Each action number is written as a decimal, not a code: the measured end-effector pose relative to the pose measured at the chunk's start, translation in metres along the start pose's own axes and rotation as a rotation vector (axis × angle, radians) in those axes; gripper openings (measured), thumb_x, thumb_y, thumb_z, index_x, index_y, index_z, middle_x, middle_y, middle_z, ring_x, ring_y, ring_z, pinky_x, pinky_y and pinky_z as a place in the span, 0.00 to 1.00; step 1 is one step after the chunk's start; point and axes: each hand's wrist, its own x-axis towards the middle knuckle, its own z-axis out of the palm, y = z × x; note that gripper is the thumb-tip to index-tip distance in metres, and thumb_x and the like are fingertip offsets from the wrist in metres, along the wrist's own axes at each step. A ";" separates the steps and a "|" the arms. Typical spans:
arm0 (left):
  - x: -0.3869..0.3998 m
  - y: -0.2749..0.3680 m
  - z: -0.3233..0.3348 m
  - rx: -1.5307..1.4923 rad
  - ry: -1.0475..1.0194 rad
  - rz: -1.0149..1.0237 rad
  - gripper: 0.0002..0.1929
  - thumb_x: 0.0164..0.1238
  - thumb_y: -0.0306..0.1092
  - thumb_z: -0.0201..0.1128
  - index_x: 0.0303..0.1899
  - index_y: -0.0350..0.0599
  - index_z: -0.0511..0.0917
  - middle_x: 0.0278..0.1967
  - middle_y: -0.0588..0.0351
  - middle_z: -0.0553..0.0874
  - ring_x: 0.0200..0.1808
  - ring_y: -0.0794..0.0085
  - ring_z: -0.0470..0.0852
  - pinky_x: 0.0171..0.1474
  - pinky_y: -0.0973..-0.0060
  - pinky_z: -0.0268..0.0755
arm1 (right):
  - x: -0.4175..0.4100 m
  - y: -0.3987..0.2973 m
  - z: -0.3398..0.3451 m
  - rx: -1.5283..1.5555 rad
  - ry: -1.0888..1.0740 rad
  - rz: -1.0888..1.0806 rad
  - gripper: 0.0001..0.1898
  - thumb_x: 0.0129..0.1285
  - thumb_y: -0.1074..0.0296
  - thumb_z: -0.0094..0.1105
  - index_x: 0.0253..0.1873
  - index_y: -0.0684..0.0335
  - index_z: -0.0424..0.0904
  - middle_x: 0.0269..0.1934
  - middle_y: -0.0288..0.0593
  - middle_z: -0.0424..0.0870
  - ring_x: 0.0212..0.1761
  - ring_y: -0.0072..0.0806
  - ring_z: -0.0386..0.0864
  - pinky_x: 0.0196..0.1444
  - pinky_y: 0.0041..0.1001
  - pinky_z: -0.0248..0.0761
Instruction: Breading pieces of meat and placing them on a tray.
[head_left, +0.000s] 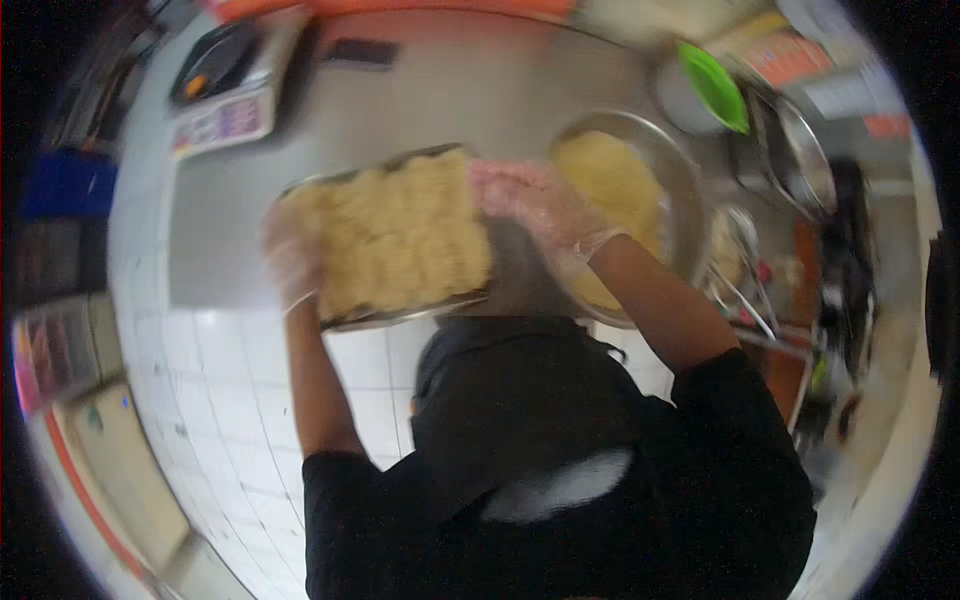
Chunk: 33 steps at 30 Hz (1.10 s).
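A rectangular baking tray (409, 319) is packed with rows of pale yellow pieces that look like dough (405, 232). It overhangs the front edge of the metal table and is slightly slanted. My left hand (292, 251), in a clear plastic glove, grips the tray's left end. At the upper right corner, my gloved right hand (532, 199) has its fingers against the tray's end; blur hides the exact grip. Just beyond that hand stands a wide metal bowl (686, 202) with a yellow, crumbly-looking mixture (607, 172) in it. My right wrist partly covers the bowl.
A scale (225, 124) with a black item on it stands at the back left. Nearby lies a dark flat object (364, 52). A green bowl (712, 86), a metal pan (806, 157) and metal utensils (750, 300) crowd the right. White floor tiles (225, 375) show below.
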 end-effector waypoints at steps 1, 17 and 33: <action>0.004 0.022 -0.023 0.074 -0.043 -0.094 0.34 0.76 0.53 0.53 0.76 0.48 0.59 0.76 0.48 0.63 0.77 0.56 0.58 0.79 0.61 0.47 | -0.021 -0.008 -0.038 -0.002 0.076 -0.011 0.18 0.73 0.62 0.57 0.63 0.63 0.78 0.55 0.46 0.85 0.61 0.33 0.79 0.65 0.32 0.70; -0.073 0.268 -0.069 -0.319 0.097 0.065 0.31 0.76 0.55 0.50 0.69 0.43 0.70 0.72 0.46 0.68 0.77 0.53 0.59 0.79 0.54 0.46 | -0.366 0.023 -0.398 -1.414 0.511 0.616 0.29 0.62 0.72 0.61 0.67 0.67 0.65 0.50 0.60 0.84 0.52 0.55 0.83 0.55 0.47 0.77; -0.065 0.390 -0.094 -0.264 -0.016 0.148 0.34 0.77 0.65 0.43 0.61 0.43 0.76 0.68 0.46 0.73 0.73 0.52 0.66 0.74 0.54 0.57 | -0.392 -0.037 -0.418 -1.670 0.052 0.460 0.24 0.68 0.67 0.59 0.67 0.61 0.69 0.49 0.54 0.83 0.48 0.47 0.83 0.48 0.41 0.77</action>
